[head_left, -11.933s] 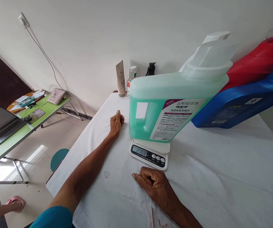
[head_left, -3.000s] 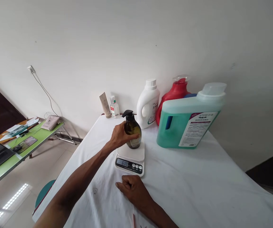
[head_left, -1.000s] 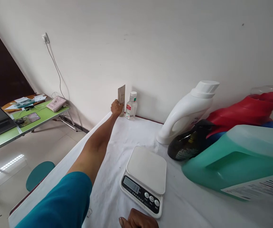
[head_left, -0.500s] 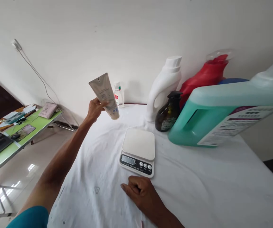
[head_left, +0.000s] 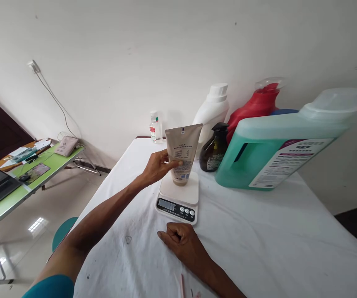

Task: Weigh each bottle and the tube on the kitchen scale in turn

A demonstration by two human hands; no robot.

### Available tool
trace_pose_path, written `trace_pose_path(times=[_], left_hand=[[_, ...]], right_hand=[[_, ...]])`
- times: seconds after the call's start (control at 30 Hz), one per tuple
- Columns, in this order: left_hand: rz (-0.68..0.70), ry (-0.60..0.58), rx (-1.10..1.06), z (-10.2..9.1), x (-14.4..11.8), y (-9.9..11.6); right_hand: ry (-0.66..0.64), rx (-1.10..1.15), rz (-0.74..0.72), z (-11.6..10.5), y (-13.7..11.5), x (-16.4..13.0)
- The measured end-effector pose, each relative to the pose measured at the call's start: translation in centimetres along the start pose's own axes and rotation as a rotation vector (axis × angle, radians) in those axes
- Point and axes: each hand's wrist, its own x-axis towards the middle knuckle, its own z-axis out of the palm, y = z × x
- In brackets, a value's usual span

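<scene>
Standing beige tube (head_left: 183,158) on scale (head_left: 178,195), left hand (head_left: 157,166) gripping.

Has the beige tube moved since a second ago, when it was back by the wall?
Yes. The beige tube has left the small clear bottle by the wall and now stands cap-down on the scale, held by the left hand.

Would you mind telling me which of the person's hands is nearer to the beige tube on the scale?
The left hand: it grips the beige tube, which stands cap-down on the scale. The right hand rests fisted on the table, in front of the scale.
</scene>
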Motion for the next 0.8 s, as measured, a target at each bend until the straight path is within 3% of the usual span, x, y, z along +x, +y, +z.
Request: trace_pose_path(times=[0.33,0.43,0.53,0.6,0.7,0.8], left_hand=[[-0.033,-0.01,0.087,-0.5,-0.9,0.8],[-0.073,0.164,-0.093,-1.0,-0.8,-1.3],[-0.198,0.433,-0.265,-0.9,-0.6,-5.0],[-0.254,0.53,-0.328,-0.6,-0.6,-7.4],[-0.265,0.526,-0.333,-0.1,-0.7,-10.0],[-0.244,0.48,-0.3,0.0,-0.7,-11.0]], right_hand=[[0.011,-0.064,-0.034,0.1,0.5,0.0],[0.005,-0.079,-0.054,0.1,0.5,-0.1],[0.009,-0.087,-0.068,0.0,0.5,-0.1],[0.016,-0.086,-0.075,-0.1,0.4,-0.1],[0.017,-0.084,-0.077,-0.1,0.3,-0.1],[0.015,-0.093,-0.078,-0.1,0.3,-0.1]])
